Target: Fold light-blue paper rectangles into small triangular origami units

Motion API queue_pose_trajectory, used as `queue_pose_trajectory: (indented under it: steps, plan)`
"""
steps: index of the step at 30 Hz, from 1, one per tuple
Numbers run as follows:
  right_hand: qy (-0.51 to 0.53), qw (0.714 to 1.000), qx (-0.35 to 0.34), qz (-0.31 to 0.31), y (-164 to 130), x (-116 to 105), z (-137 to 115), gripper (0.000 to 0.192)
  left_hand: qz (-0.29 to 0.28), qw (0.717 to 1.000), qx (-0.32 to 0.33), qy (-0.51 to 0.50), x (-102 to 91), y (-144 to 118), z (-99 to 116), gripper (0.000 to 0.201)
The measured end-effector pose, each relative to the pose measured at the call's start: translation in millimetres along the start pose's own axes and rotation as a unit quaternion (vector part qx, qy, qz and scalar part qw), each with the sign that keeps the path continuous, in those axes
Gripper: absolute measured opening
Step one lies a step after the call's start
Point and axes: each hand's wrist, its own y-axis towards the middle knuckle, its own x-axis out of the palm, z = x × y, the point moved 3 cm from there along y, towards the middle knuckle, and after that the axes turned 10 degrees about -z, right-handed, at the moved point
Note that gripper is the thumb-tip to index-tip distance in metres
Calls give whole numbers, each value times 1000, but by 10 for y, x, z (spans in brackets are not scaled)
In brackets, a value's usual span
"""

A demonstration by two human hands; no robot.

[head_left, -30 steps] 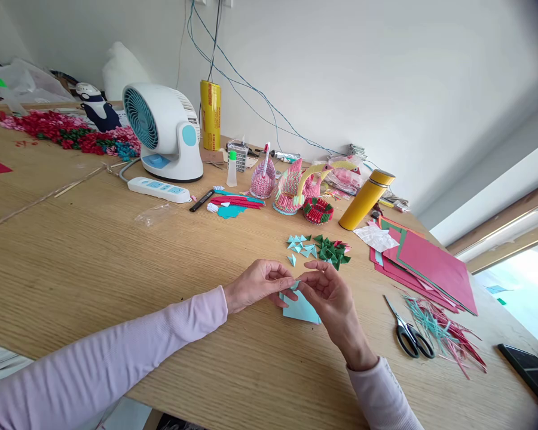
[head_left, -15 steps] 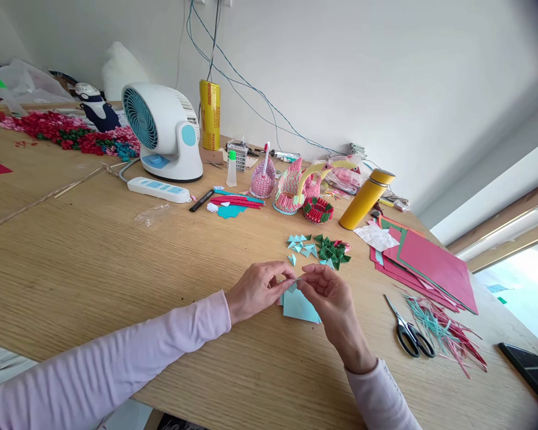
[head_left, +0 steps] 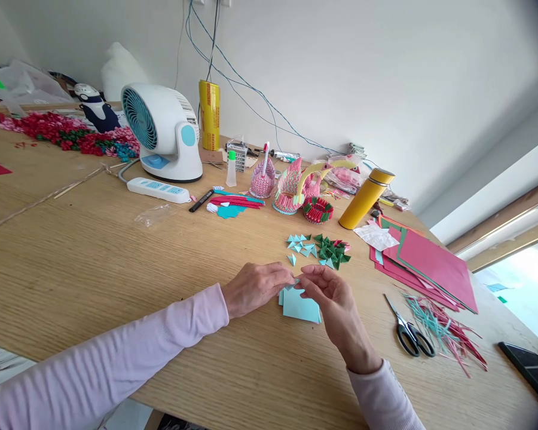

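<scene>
Your left hand (head_left: 254, 288): fingers curled, fingertips pinching a small light-blue paper piece (head_left: 295, 283) from the left. Sleeve pale pink.

Your right hand (head_left: 336, 298): thumb and forefinger pinched on the same piece from the right; the other fingers loosely bent. The two hands meet at the fingertips, low over the table (head_left: 94, 269).

Paper piece: held between both hands, just above a small blue stack (head_left: 301, 307) that lies flat on the table under your fingers. How far it is folded, you cannot tell; the fingers cover most of it.

Blue triangles (head_left: 299, 245): a loose cluster of folded units, just beyond the hands, one lying apart nearer to you.

Green triangles (head_left: 332, 251): a heap touching the right side of the blue cluster, with a few red bits at its far edge.

Scissors (head_left: 407, 334): closed, flat, to the right of your right hand.

Paper strips (head_left: 443, 331): red and teal offcuts, just right of the scissors.

Red sheets (head_left: 425, 266): a stack, far right.

Yellow flask (head_left: 366, 199): leaning, beyond the green heap.

Paper swans (head_left: 287, 185): pink models, beside a red-green ring (head_left: 317, 210).

Fan (head_left: 161, 131): white, far left, with a power strip (head_left: 159, 190) before it.
</scene>
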Motion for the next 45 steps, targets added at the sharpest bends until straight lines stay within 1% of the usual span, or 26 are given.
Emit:
queue_pose_trajectory:
  steps: [3, 5, 7, 8, 9, 10, 12, 13, 14, 15, 16, 18, 21, 25, 33, 36, 39, 42, 45]
  plan:
    - [1, 1000, 1, 4, 4, 4, 1, 32, -9, 1000, 4, 21, -9, -20, 10, 25]
    - [9, 1000, 3, 15, 8, 5, 6, 33, -6, 1000, -2, 1, -7, -18, 19, 24]
    - [22, 999, 5, 23, 13, 4, 6, 34, 12, 997, -44, -68, 1, -4, 10, 19]
    - [27, 999, 5, 27, 15, 2, 5, 33, 25, 989, -81, -125, 11, 6, -6, 19]
    - [32, 999, 4, 30, 17, -1, 4, 33, 33, 973, -122, -195, 30, 14, -23, 25]
    - [36, 999, 3, 33, 18, -5, 3, 32, 33, 949, -160, -270, 59, 23, -38, 32]
    - [43, 998, 3, 36, 19, -13, 4, 32, 17, 889, -207, -409, 124, 41, -45, 40]
    - [46, 998, 3, 36, 18, -17, 6, 32, 10, 861, -217, -460, 148, 49, -40, 42]
    - [50, 998, 4, 34, 17, -20, 8, 31, 7, 839, -220, -497, 162, 55, -33, 42]
    - [55, 998, 7, 31, 15, -23, 11, 31, 10, 824, -221, -521, 169, 58, -29, 42]
    - [62, 998, 14, 29, 13, -26, 16, 31, 17, 815, -221, -535, 169, 60, -27, 42]
    - [81, 996, 34, 21, 7, -31, 27, 31, 29, 809, -220, -545, 165, 58, -28, 41]
    - [105, 993, 61, 10, -2, -36, 41, 31, 32, 808, -219, -547, 164, 52, -34, 38]
    - [109, 992, 67, -10, -4, -43, 61, 27, 19, 804, -214, -554, 170, 42, -31, 33]
    - [82, 995, 53, -30, 9, -49, 92, 27, 21, 779, -219, -587, 189, 16, -27, 28]
    - [66, 996, 48, -34, 11, -38, 86, 27, 24, 775, -221, -591, 204, 17, -35, 27]
    - [47, 998, 26, -29, 15, -36, 72, 28, 22, 773, -221, -595, 217, 16, -43, 26]
    - [9, 1000, 3, -27, 18, -51, 56, 30, 10, 763, -215, -610, 220, 14, -44, 26]
    - [-45, 998, -9, -35, 16, -73, 45, 29, -15, 751, -205, -627, 213, 16, -32, 27]
